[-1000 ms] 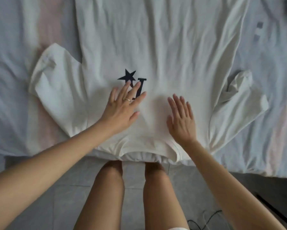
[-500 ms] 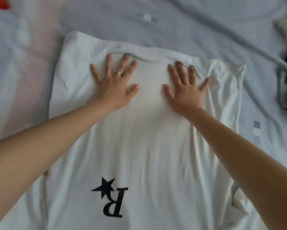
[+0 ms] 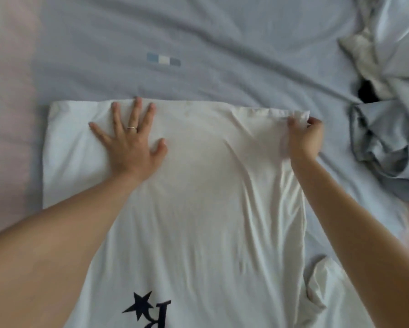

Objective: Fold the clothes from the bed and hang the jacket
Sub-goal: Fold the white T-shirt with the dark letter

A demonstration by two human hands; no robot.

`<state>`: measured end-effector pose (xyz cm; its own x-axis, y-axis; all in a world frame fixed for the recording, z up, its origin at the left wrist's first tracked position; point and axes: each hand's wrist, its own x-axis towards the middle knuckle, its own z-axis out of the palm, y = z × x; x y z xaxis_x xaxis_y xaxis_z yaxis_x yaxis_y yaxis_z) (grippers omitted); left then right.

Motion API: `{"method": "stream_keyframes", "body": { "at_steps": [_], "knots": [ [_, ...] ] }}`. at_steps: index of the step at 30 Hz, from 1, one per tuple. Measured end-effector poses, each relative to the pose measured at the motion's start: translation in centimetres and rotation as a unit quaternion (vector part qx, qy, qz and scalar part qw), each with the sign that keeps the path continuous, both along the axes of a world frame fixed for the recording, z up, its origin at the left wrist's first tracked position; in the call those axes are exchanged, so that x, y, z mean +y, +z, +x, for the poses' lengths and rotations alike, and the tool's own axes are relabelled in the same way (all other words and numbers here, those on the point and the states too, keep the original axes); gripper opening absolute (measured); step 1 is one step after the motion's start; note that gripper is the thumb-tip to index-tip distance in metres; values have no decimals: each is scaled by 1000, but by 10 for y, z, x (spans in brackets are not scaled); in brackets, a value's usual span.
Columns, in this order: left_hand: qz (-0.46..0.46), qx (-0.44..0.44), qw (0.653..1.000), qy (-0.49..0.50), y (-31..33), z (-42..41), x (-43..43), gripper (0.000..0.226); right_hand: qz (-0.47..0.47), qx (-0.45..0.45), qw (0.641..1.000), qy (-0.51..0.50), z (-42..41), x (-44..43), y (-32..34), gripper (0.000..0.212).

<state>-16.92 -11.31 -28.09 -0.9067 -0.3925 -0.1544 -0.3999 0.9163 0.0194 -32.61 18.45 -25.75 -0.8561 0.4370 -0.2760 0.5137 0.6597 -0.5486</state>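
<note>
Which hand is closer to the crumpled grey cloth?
Right. The right hand pinches the white T-shirt's corner just left of the grey cloth; the left hand presses farther left.

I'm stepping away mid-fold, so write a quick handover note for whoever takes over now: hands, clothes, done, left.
Left hand: flat, fingers spread, pressing the white cloth T-shirt with a dark star print near its far edge.
Right hand: pinching the shirt's far right corner.
Shirt lies spread on the grey-blue bed sheet; a crumpled grey-blue garment lies at the right.
Done: shirt laid out. Left: fold it and the rest, hang the jacket.
</note>
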Motion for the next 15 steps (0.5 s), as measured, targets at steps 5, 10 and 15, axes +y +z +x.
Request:
{"method": "stream_keyframes", "body": {
  "at_steps": [5, 10, 15],
  "knots": [
    [10, 0, 1000, -4, 6, -2, 0, 79, 44, 66, 995, 60, -23, 13, 12, 23],
    [4, 6, 1000, -9, 2, -3, -1, 79, 174, 67, 977, 108, -29, 13, -3, 23],
    [4, 4, 1000, -7, 2, -3, -1, 79, 207, 194, 920, 271, 23, -23, 2, 51]
  ]
}}
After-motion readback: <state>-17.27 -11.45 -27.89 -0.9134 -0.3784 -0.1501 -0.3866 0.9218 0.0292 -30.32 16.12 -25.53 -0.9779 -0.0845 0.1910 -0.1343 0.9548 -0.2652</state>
